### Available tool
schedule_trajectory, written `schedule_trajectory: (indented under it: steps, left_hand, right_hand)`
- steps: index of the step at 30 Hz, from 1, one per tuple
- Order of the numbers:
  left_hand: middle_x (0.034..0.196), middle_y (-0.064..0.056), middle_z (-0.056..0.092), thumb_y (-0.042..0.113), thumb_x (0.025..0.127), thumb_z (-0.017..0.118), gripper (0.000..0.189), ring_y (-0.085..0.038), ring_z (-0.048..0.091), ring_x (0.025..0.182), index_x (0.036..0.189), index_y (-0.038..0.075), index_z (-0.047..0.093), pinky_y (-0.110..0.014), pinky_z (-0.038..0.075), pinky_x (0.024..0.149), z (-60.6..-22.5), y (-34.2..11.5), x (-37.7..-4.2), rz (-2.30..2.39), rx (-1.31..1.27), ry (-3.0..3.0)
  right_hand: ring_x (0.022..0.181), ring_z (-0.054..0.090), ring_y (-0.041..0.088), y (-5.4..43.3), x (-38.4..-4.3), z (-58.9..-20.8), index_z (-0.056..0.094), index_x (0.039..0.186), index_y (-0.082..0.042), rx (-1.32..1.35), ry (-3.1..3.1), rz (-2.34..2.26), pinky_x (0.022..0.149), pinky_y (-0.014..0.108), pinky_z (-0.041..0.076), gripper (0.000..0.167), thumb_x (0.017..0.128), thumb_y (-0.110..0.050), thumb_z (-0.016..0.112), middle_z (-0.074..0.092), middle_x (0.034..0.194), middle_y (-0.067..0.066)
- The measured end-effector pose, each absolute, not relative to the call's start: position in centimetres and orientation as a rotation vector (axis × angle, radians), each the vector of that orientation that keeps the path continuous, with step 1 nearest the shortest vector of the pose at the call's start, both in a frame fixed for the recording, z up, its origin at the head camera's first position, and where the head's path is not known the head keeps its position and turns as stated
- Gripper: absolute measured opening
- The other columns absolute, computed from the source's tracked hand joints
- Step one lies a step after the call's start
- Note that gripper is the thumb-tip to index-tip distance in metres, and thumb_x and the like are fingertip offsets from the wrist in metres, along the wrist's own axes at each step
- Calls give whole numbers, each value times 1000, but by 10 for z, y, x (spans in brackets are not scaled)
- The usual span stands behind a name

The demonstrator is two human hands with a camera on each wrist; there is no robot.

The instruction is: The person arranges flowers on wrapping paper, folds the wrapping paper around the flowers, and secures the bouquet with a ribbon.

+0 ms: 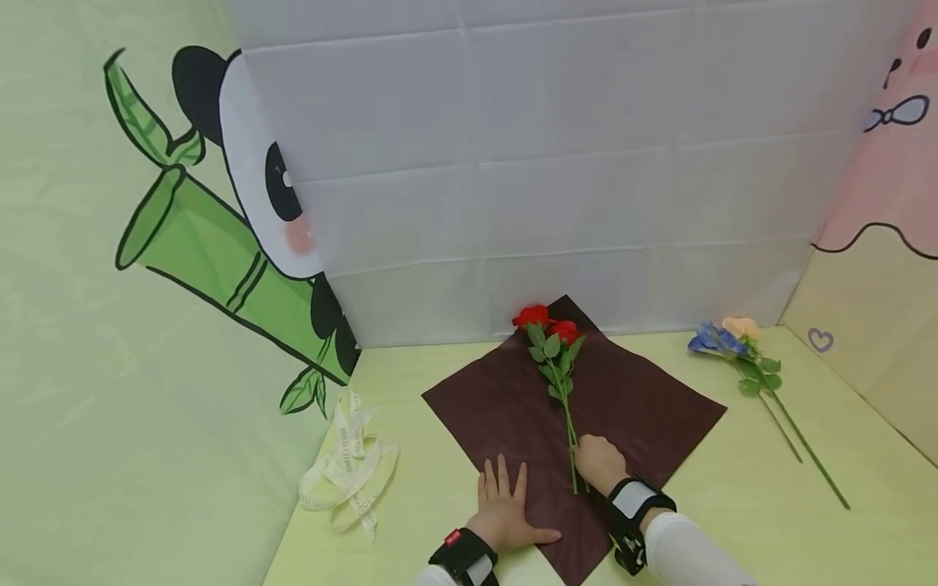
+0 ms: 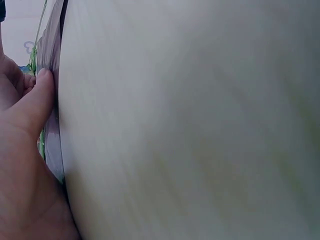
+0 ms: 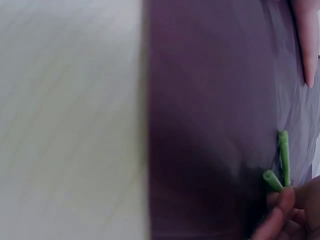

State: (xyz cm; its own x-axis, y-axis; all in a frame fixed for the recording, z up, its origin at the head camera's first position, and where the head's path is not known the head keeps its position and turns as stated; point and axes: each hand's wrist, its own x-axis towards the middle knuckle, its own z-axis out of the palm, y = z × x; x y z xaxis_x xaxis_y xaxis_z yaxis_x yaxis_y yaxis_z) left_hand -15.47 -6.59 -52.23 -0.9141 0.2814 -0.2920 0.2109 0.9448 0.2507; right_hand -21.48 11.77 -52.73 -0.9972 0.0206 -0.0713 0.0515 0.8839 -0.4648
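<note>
White sleeves (image 1: 689,549) came nearest the camera, two of them, each ending at a black wrist strap (image 1: 636,509). From the left one the left hand (image 1: 504,518) reached out flat and palm down, grasping nothing, its fingers spread and pointing away from the body, its thumb stretched out to the right. It lay across the lower-left edge of one dark maroon sheet (image 1: 645,399) — fingertips and thumb tip on the sheet, the heel of the hand on the pale yellow table (image 1: 425,521). The right hand (image 1: 599,464) angled in from the lower right with its fingers curled, grasping the lower part of two green stems (image 1: 567,419); the right wrist view showed two cut ends (image 3: 284,155) sticking out beside thumb and finger. Those stems bore two red roses (image 1: 564,331), lying on the sheet with their heads toward its far corner, the left bloom overlapping the upper-left edge. Well to the right, on the table, lay one blue flower (image 1: 714,338) and one peach flower (image 1: 740,327), side by side, with two stems between them. To the left sat a loose heap of white printed ribbon (image 1: 352,456) — how many pieces, I could not tell.
</note>
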Motion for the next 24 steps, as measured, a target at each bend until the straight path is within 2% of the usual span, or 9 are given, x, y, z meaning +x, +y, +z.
schedule_trajectory:
  steps: [7,16,20,24]
  left_hand:
    - [156,-24,5,78,67,61,114,-46,-1,143,151,12,21,-57,8,112,-522,-65,-154,304,351,2768]
    - [156,-23,6,78,67,60,113,-46,0,143,151,13,21,-57,9,112,-522,-64,-155,275,351,2766]
    - [156,-23,5,79,67,59,114,-46,-1,143,151,13,21,-57,8,112,-522,-64,-155,280,345,2759]
    - [156,-24,5,78,66,61,115,-46,-1,143,151,12,21,-57,8,112,-522,-63,-155,308,350,2763]
  right_hand:
    - [54,52,16,126,-216,-531,66,81,-6,37,2980,-785,48,31,38,25,94,-25,55,57,64,5]
    - [55,53,16,129,-215,-530,67,81,-6,2,2987,-782,49,31,39,24,94,-23,56,58,64,5]
    - [58,55,19,136,-215,-530,67,90,-3,27,2979,-799,51,33,40,30,96,-27,51,62,72,9]
    - [65,60,25,164,-217,-528,65,100,1,93,3021,-794,54,39,44,35,97,-29,47,65,82,16]
